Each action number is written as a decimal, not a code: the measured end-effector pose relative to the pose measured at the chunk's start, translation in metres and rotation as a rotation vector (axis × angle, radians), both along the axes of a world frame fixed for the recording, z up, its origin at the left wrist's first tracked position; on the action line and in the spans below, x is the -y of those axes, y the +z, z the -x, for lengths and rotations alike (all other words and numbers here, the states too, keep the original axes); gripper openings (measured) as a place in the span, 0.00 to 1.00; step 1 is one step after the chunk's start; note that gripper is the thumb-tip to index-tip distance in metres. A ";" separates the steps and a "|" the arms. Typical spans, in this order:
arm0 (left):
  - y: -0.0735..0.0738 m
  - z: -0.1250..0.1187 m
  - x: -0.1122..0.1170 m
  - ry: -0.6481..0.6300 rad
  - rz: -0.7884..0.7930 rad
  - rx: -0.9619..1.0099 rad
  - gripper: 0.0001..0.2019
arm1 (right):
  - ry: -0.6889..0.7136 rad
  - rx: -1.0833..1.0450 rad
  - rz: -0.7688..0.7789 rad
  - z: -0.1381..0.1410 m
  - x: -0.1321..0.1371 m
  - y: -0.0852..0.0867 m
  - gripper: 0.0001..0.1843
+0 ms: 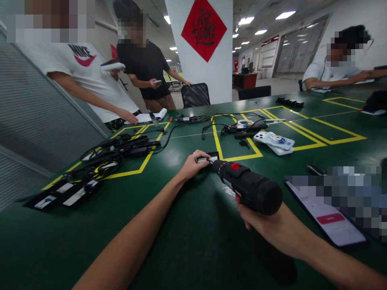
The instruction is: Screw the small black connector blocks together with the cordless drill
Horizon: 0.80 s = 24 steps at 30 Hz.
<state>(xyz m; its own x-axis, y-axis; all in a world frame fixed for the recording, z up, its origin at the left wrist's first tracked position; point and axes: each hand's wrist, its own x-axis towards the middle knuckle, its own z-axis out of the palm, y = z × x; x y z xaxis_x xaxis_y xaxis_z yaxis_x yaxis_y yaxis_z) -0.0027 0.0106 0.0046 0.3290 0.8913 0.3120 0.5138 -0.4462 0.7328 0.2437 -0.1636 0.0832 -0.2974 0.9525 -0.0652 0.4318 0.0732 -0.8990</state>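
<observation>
My left hand (193, 163) pinches a small black part (208, 158) on the counter (181, 225). My right hand (266, 221) grips a black drill (250, 187), tip at that part's right edge.

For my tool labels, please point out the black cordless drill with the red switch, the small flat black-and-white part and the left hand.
black cordless drill with red switch (250, 187), head view, on its body.
small flat black-and-white part (211, 158), head view, on its white face.
left hand (193, 163), head view, on its back.
</observation>
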 end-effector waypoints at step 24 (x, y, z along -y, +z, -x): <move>0.004 -0.002 0.002 -0.001 0.027 -0.003 0.12 | 0.015 0.040 0.014 -0.001 0.002 0.000 0.11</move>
<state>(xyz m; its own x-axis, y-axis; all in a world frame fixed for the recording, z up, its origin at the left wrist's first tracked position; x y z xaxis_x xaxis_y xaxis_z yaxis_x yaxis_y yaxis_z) -0.0006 0.0083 0.0088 0.3306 0.8991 0.2870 0.5157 -0.4268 0.7429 0.2446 -0.1653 0.0833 -0.3083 0.9470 -0.0907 0.4668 0.0675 -0.8818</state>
